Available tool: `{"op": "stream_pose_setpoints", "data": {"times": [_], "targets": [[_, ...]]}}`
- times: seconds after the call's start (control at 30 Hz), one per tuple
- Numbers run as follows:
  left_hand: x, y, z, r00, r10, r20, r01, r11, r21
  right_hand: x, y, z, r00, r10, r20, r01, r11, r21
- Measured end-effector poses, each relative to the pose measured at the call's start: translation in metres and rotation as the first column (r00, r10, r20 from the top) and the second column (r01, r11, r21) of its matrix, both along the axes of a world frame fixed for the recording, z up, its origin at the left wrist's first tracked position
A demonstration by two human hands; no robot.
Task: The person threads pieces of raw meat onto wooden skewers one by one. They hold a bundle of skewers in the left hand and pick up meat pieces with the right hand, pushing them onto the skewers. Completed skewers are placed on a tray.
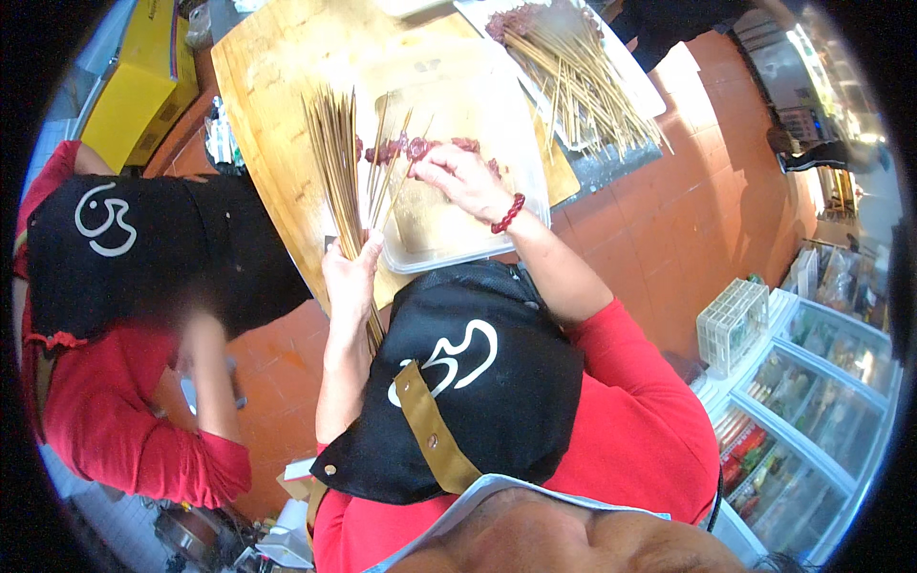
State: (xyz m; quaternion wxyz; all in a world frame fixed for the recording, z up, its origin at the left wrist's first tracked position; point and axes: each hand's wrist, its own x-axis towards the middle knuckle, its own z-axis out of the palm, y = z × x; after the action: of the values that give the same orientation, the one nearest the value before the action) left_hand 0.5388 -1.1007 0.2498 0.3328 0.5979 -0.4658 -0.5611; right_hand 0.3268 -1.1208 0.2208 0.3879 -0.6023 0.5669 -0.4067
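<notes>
My left hand [351,276] grips a thick bundle of bamboo skewers [337,172], points away from me. A few skewers [380,190] fan out to the right of the bundle, passing by or through dark red meat pieces [387,152]; which of these is hard to see. Fingers bent, my right hand [462,179] touches the meat near these skewers. Whether it pinches a piece is unclear. Under it is a translucent plastic tub [458,261], with more red meat [494,168] beside the hand. The tub stands on a wooden board [265,93].
A white tray [648,100] at the upper right holds a heap of skewered meat [573,64]. Left of me a co-worker in a black apron [165,243] stands close. A glass-topped display case [809,401] carries a white plastic basket [734,322]. A yellow box [136,86] stands upper left.
</notes>
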Motion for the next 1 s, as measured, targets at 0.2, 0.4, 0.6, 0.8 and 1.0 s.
{"op": "stream_pose_setpoints", "data": {"times": [0.2, 0.4, 0.6, 0.8, 1.0], "targets": [[0.001, -0.002, 0.002, 0.998, -0.037, 0.043, 0.036, 0.999, 0.021, 0.007, 0.003, 0.014, 0.996, -0.067, -0.056, 0.061, 0.993, -0.098], [-0.001, 0.0, 0.005, 0.999, -0.016, 0.047, 0.014, 0.999, 0.036, 0.002, 0.001, 0.008, 0.983, -0.089, -0.159, 0.04, 0.957, -0.287], [-0.001, 0.001, 0.005, 0.999, -0.032, 0.014, 0.032, 0.999, 0.027, -0.001, 0.0, 0.003, 0.98, -0.046, -0.195, -0.004, 0.969, -0.246], [0.004, -0.003, 0.002, 0.999, -0.007, -0.043, 0.008, 1.0, 0.012, 0.001, 0.005, 0.011, 0.948, 0.014, -0.319, -0.119, 0.943, -0.312], [0.004, -0.002, 0.003, 1.0, -0.005, -0.016, 0.005, 1.0, 0.013, 0.0, 0.003, 0.01, 0.873, -0.053, -0.485, -0.197, 0.871, -0.449]]}}
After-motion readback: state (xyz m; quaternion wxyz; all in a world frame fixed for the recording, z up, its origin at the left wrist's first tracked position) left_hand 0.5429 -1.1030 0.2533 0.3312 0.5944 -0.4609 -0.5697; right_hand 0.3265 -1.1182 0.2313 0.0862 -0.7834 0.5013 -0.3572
